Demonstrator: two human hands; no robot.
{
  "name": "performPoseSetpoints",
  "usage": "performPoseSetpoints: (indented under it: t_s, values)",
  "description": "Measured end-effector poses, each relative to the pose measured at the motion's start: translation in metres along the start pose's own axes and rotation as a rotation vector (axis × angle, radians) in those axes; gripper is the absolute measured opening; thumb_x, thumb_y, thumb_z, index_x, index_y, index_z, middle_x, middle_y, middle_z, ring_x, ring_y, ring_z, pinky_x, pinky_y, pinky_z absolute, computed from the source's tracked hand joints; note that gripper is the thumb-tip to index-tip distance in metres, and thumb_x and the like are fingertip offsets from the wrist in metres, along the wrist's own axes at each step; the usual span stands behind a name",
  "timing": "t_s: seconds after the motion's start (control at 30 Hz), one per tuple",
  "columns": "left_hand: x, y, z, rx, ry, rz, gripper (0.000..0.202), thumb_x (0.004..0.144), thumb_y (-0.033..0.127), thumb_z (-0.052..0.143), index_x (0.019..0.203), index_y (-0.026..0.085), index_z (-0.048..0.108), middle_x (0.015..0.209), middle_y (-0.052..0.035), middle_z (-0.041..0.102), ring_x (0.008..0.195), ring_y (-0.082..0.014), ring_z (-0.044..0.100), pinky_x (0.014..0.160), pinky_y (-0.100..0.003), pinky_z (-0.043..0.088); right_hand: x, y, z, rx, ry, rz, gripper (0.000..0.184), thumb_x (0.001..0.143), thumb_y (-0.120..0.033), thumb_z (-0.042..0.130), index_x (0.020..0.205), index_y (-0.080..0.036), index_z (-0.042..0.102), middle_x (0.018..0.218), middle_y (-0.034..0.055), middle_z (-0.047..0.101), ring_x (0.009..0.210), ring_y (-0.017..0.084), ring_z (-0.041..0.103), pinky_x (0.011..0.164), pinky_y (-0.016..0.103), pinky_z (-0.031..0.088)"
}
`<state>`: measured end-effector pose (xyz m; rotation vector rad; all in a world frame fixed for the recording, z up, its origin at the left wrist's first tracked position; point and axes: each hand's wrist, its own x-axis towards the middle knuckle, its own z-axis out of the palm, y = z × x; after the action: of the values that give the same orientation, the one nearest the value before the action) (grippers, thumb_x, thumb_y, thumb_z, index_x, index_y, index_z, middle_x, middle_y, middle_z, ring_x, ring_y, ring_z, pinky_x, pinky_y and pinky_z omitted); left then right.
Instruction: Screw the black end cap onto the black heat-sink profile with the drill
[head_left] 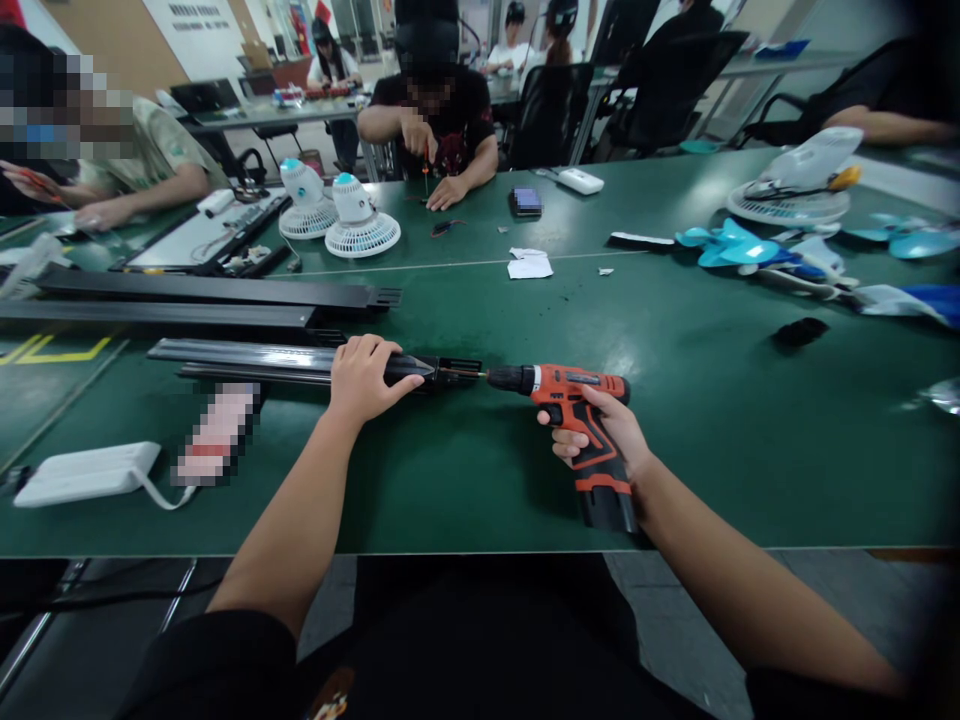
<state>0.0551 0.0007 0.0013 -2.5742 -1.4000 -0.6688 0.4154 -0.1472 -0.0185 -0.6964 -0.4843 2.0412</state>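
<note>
My right hand (611, 430) is closed round the handle of an orange and black cordless drill (581, 384), its chuck pointing left. The drill's bit reaches into the open end of a long black profile (255, 352) lying on the green table (712, 450). Over that profile, near the same end, my left hand (366, 378) is wrapped, thumb on the near side and fingers across the top. Whether the bit meets a screw is too small to tell.
More black profiles (187, 290) lie behind. A white power bank (86, 473) and a phone (217, 430) are at the left. White fans (363, 230) stand farther back; blue fan blades (727, 243) lie at the right. Across the table a person (435, 120) works with a screwdriver.
</note>
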Motion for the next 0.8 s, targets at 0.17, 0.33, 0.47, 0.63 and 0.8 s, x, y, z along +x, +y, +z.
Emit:
performPoseSetpoints:
  t_s: [0.17,0.33,0.47,0.63,0.8]
  values:
    - [0.0003,0.0011,-0.0011,0.022,-0.007,0.006,0.059,0.093,0.076,0.054,0.116,0.023,0.068,0.118,-0.0129,0.068,0.112,-0.0351,0.058,0.097,-0.049,0.044,0.0002,0.0003,-0.0003,0.023,-0.015,-0.002,0.043,0.091,-0.050,0.066,0.119,-0.017,0.064,0.074,0.0050,0.072,0.052,0.014,0.054,0.046,0.027,0.048]
    - [0.0008,0.0013,-0.0013,0.059,-0.033,0.017,0.061,0.095,0.076,0.050,0.117,0.022,0.069,0.118,-0.0126,0.068,0.111,-0.0343,0.059,0.097,-0.049,0.043,0.0002,-0.0003,-0.0007,0.047,-0.034,0.000,0.040,0.094,-0.045,0.063,0.119,-0.014,0.064,0.073,0.0052,0.071,0.053,0.015,0.055,0.047,0.028,0.050]
    - [0.0012,0.0021,-0.0019,0.069,-0.054,0.005,0.057,0.095,0.074,0.051,0.117,0.024,0.069,0.118,-0.0113,0.068,0.111,-0.0341,0.059,0.098,-0.049,0.042,0.0008,-0.0007,-0.0021,0.025,-0.030,0.011,0.042,0.092,-0.049,0.065,0.117,-0.015,0.065,0.070,0.0039,0.070,0.053,0.015,0.055,0.049,0.028,0.051]
    - [0.0016,0.0025,-0.0025,0.061,-0.070,0.001,0.056,0.095,0.073,0.052,0.116,0.024,0.069,0.118,-0.0110,0.069,0.111,-0.0342,0.059,0.098,-0.049,0.041,0.0009,-0.0002,-0.0029,0.016,-0.007,0.020,0.044,0.089,-0.051,0.067,0.116,-0.016,0.066,0.069,0.0033,0.069,0.053,0.014,0.053,0.049,0.028,0.050]
    - [0.0014,0.0031,-0.0021,0.058,-0.069,-0.002,0.056,0.095,0.072,0.053,0.115,0.023,0.069,0.117,-0.0110,0.069,0.110,-0.0342,0.059,0.099,-0.049,0.041,0.0003,0.0003,-0.0015,0.032,0.021,0.014,0.045,0.090,-0.050,0.066,0.119,-0.016,0.065,0.071,0.0039,0.070,0.052,0.014,0.051,0.047,0.028,0.048]
